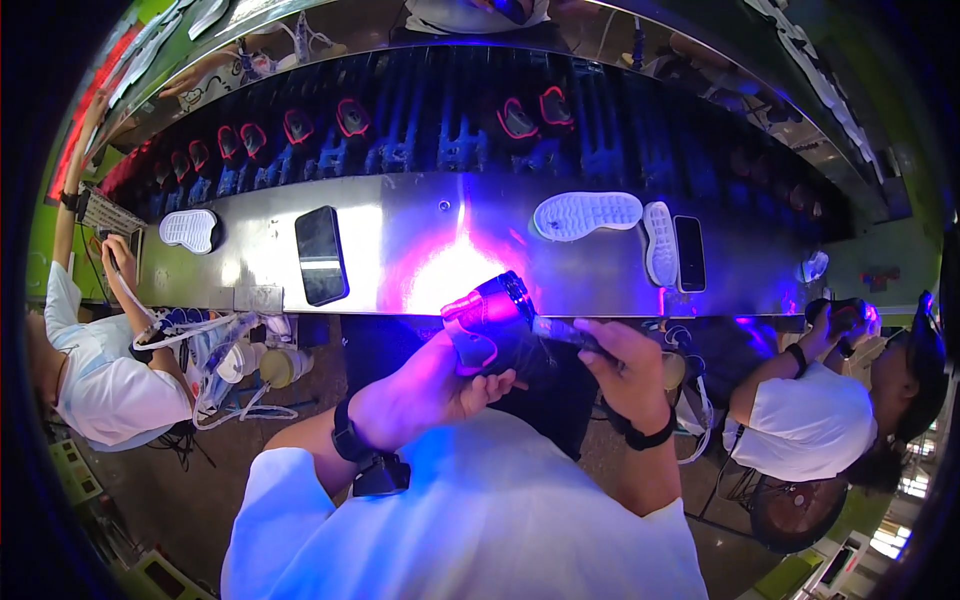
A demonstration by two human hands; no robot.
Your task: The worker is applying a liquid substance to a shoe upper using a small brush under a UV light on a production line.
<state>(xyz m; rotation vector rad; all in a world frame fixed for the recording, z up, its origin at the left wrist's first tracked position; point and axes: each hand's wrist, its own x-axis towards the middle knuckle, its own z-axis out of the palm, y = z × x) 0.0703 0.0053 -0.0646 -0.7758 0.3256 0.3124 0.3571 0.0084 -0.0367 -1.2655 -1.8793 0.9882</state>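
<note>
My left hand grips a dark shoe upper with pink glowing edges, held tilted in front of the bench edge. Its fingers wrap the lower part of the upper. My right hand is closed around a slim brush-like tool. The tool's pale tip touches or nearly touches the right side of the upper; its exact tip is hard to make out. Violet light falls on the upper and my left forearm.
On the metal bench lie white soles, another white sole, a phone and a second dark phone. Beyond runs a roller conveyor carrying several shoe uppers. Co-workers sit on both sides, near pots and hoses.
</note>
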